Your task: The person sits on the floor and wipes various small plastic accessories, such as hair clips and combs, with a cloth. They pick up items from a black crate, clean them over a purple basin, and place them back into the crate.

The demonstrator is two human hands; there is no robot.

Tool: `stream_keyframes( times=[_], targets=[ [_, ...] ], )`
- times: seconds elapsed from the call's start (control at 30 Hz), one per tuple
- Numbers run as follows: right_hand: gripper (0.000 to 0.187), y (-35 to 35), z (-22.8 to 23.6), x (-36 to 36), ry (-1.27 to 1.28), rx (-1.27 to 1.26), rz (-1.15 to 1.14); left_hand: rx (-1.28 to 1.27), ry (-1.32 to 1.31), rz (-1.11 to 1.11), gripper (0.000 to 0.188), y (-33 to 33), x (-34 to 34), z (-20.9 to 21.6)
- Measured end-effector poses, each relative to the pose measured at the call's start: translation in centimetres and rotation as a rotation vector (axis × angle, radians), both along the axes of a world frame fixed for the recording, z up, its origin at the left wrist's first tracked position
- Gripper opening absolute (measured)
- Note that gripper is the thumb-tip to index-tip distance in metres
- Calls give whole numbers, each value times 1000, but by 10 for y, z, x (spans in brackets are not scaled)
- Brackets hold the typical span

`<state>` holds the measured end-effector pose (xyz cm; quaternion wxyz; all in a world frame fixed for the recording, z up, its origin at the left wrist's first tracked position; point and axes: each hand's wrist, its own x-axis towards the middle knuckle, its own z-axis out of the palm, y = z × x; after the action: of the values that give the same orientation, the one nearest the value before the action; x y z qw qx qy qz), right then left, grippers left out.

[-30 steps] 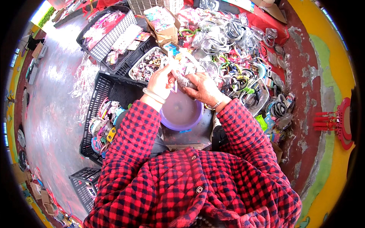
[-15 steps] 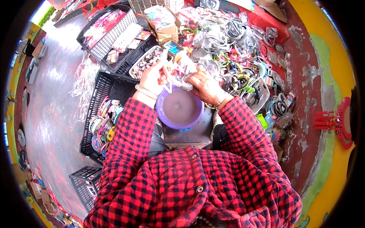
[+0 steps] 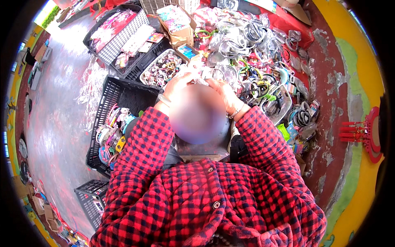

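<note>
Both my hands are raised close together over the far side of a purple basin (image 3: pixel 196 139), whose inside is smeared by a blurred patch. My left hand (image 3: pixel 177 87), with a pale bangle at its wrist, is closed on one side of a pale, glittery headband (image 3: pixel 200 76). Its other side is in the closed fingers of my right hand (image 3: pixel 225 95). Only a bright bit of the headband shows between the fingertips; the blur and glare hide the rest.
Beyond my left hand stands a white basket (image 3: pixel 149 75) of small hair ties. A black crate (image 3: pixel 101 138) with colourful bands is at my left. Several bagged headbands (image 3: pixel 251 35) are heaped at the far right, near a white basket (image 3: pixel 286 101). A stool edge (image 3: pixel 201 157) lies below the basin.
My hands have drawn closer together, the left moving right and slightly down. The headband, earlier stretched out in plain sight, is now mostly hidden. The basin area has become blurred.
</note>
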<state>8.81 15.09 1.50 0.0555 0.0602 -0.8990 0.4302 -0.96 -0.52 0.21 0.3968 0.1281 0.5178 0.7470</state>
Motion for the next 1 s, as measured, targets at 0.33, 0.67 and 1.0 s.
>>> stream_keyframes(
  times=[0.33,0.67,1.0],
  targets=[
    [27,7,-21,0,-200,-339,76,31,-368,120,18,-4,-10,16],
    [17,6,-16,1,2,-103,179,122,-410,89,24,-11,-13,29],
    [22,-1,-30,-2,-57,-228,-68,-41,1,62,18,3,3,-4]
  ],
)
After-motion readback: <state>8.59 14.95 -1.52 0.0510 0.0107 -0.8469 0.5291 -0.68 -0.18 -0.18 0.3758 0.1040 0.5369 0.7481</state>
